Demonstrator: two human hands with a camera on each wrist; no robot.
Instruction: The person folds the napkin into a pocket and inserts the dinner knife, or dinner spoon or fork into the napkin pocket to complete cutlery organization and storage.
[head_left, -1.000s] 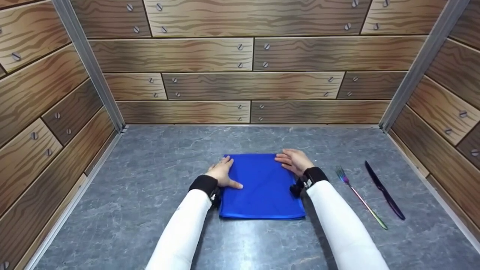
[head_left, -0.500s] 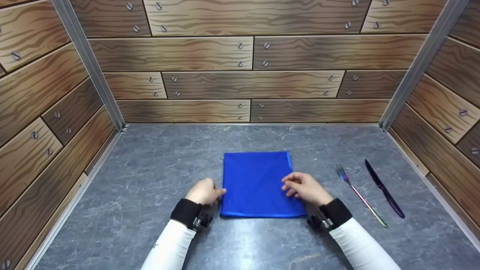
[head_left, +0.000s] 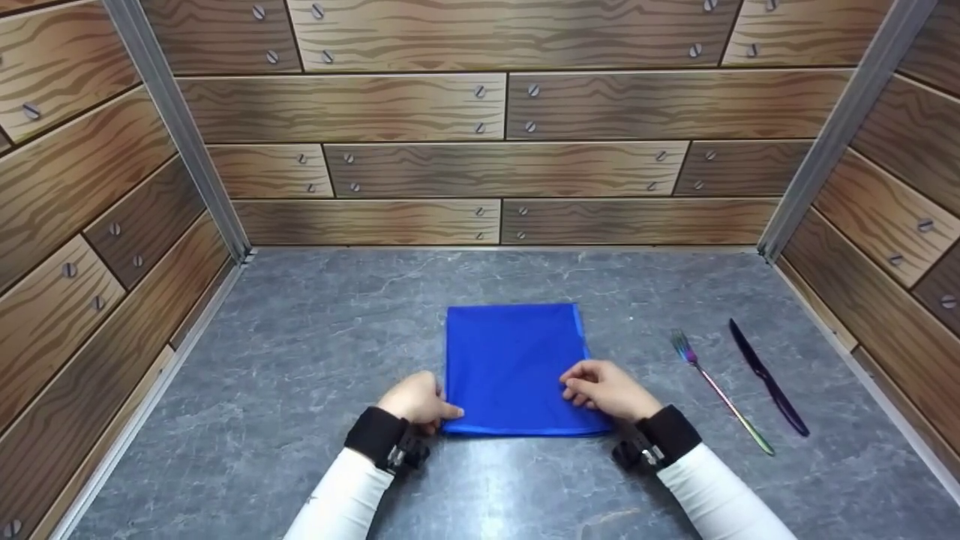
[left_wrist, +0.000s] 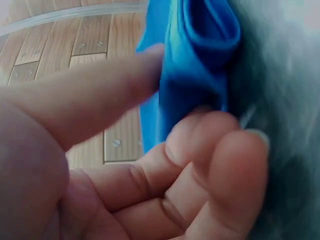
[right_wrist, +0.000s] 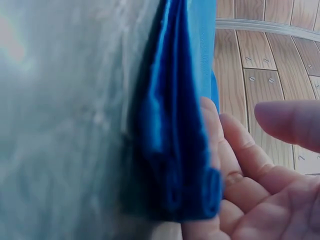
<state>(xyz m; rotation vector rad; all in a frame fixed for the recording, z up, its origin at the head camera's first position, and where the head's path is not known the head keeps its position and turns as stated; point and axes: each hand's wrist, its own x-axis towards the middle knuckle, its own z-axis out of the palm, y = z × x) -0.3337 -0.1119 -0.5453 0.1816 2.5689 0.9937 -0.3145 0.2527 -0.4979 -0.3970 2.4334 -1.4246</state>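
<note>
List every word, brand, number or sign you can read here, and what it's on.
None readable: no lettering shows on the blue cloth, fork, knife or plank-patterned walls.
Wrist devices: too small to tell.

Left grip (head_left: 417,400) pinches, fingers (left_wrist: 237,175) curled; right grip (head_left: 611,391) bends loosely, thumb (right_wrist: 294,121) apart.
</note>
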